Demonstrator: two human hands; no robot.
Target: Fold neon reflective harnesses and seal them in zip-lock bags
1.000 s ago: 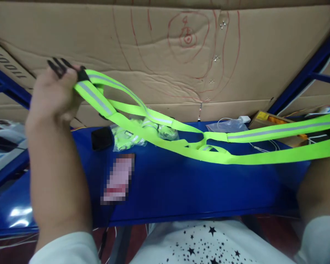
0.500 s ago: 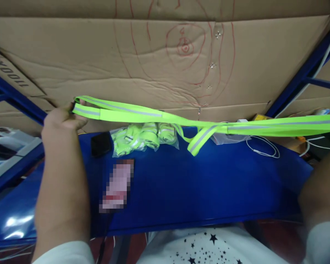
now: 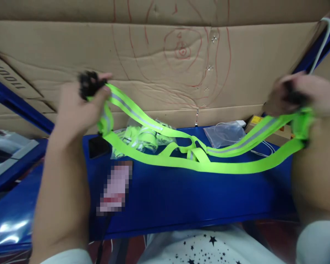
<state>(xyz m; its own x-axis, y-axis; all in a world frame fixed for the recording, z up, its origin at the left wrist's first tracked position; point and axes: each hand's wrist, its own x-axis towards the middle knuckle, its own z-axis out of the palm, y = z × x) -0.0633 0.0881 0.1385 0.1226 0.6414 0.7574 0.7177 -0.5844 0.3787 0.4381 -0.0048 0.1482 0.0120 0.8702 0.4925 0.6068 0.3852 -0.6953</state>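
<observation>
A neon-yellow reflective strap harness (image 3: 198,161) with grey stripes hangs stretched between both my hands above the blue table (image 3: 198,198). My left hand (image 3: 79,106) is raised at the left, its fingers pinched on one end of the straps where a black part shows. At the right, blurred by motion, my right hand (image 3: 302,99) is closed round the other end. The middle of the harness sags to just above the table.
A clear bag of folded yellow straps (image 3: 140,137) and a black object (image 3: 97,146) lie at the table's back left. A pixelated card (image 3: 115,189) lies nearer. An empty plastic bag (image 3: 222,132), white cable (image 3: 266,146) and small box (image 3: 264,123) sit back right. A cardboard wall (image 3: 159,66) stands behind.
Both hands have risen and come inwards; the right hand has entered view. The straps, taut and flat half a second ago, now hang slack and spread into loops.
</observation>
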